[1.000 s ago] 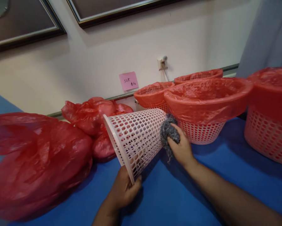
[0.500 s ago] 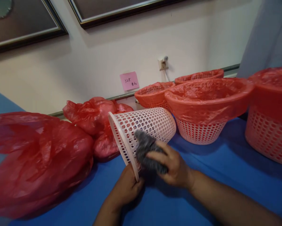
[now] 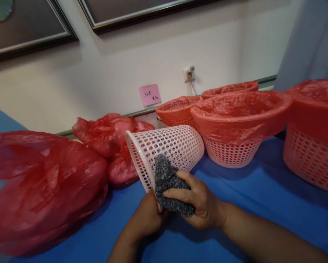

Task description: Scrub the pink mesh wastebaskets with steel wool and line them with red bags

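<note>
A white perforated plastic basket (image 3: 169, 148) lies on its side on the blue table (image 3: 235, 204), its open mouth turned toward the left. My left hand (image 3: 146, 217) is closed on the lower part of the basket's rim. My right hand (image 3: 198, 204) grips a grey cloth (image 3: 166, 182) and presses it against the basket's outer wall close to the rim. The inside of the basket is mostly hidden from here.
Crumpled red plastic bags (image 3: 43, 182) pile up at the left, more red bags (image 3: 109, 135) behind the basket. Several baskets lined with red bags (image 3: 237, 117) stand at the right. A pink note (image 3: 149, 94) and a socket (image 3: 189, 73) are on the wall.
My right hand has carried the grey cloth from the basket's base end along its side to the rim near my left hand. The basket has shifted slightly.
</note>
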A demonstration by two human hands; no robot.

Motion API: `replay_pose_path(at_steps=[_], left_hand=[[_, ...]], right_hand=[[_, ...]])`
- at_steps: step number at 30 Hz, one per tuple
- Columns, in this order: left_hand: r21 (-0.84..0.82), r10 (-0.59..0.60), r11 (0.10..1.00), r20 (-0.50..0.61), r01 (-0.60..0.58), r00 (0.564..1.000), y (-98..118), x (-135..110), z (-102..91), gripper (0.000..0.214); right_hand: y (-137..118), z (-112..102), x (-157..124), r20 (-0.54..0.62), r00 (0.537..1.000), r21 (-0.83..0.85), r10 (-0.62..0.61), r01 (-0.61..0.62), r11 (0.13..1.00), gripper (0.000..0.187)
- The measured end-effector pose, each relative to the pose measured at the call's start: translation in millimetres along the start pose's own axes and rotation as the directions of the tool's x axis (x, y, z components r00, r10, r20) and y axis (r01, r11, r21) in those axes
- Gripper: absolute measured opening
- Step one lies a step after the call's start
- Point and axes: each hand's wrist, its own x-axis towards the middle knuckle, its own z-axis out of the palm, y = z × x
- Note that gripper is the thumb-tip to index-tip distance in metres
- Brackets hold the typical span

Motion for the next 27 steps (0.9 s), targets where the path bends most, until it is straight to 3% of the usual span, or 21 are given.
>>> replay_pose_path(at_steps=[5, 8, 10, 12, 14, 16, 17, 18, 19, 20, 22, 23, 25, 27], left_hand=[[-0.219, -0.032, 0.976, -0.124, 0.004, 0.992, 4, -9, -5.6, 0.048], [-0.268, -0.039, 0.963, -0.147, -0.002, 0.988, 3, -10, -4.7, 0.048], [-0.252, -0.04, 0.968, -0.164, -0.003, 0.986, 1, -10, -3.2, 0.049], [-0.189, -0.033, 0.982, -0.168, 0.001, 0.985, -2, -10, -1.9, 0.048], [-0.122, -0.02, 0.992, -0.166, 0.0, 0.986, -5, -11, -1.2, 0.048], [-0.071, 0.003, 0.997, -0.154, -0.014, 0.988, -8, -11, -1.0, 0.05], [-0.049, 0.018, 0.998, -0.151, -0.026, 0.988, -8, -10, -0.8, 0.051], [-0.028, 0.033, 0.999, -0.148, -0.038, 0.988, -8, -10, -0.6, 0.053], [-0.009, 0.049, 0.999, -0.145, -0.05, 0.988, -7, -9, -0.3, 0.054], [0.007, 0.066, 0.998, -0.137, -0.066, 0.988, -6, -7, 0.3, 0.054], [0.029, 0.102, 0.995, -0.101, -0.1, 0.99, -2, -6, 2.0, 0.053], [0.038, 0.118, 0.993, -0.074, -0.115, 0.99, 0, -5, 3.1, 0.052], [0.059, 0.145, 0.988, -0.027, -0.143, 0.989, 2, -4, 5.1, 0.048], [0.093, 0.153, 0.984, -0.008, -0.152, 0.988, 3, -4, 6.5, 0.05]], right_hand=[[2, -1, 3, 0.082, 0.997, -0.01, -0.002, 0.003, 1.0, 0.047], [15, -1, 0, -0.107, 0.978, -0.08, 0.177, -0.185, 0.979, 0.055], [33, -3, -3, -0.347, 0.865, -0.107, 0.363, -0.421, 0.901, 0.056], [56, -5, -7, -0.52, 0.689, -0.034, 0.505, -0.608, 0.793, 0.052], [77, -5, -9, -0.574, 0.547, 0.1, 0.609, -0.691, 0.715, 0.053], [86, -3, -11, -0.564, 0.481, 0.184, 0.671, -0.719, 0.67, 0.065], [84, -1, -11, -0.557, 0.487, 0.179, 0.673, -0.721, 0.67, 0.071], [78, 1, -11, -0.544, 0.529, 0.135, 0.651, -0.711, 0.69, 0.075], [68, 2, -10, -0.514, 0.608, 0.061, 0.605, -0.678, 0.733, 0.076], [55, 3, -9, -0.454, 0.718, -0.025, 0.528, -0.603, 0.798, 0.074], [27, 5, -7, -0.241, 0.929, -0.14, 0.282, -0.321, 0.937, 0.07], [15, 5, -6, -0.128, 0.981, -0.146, 0.146, -0.164, 0.976, 0.069], [0, 5, -5, -0.005, 0.999, -0.113, -0.042, 0.041, 0.993, 0.067], [4, 2, -4, -0.054, 0.999, -0.126, 0.0, -0.006, 0.992, 0.066]])
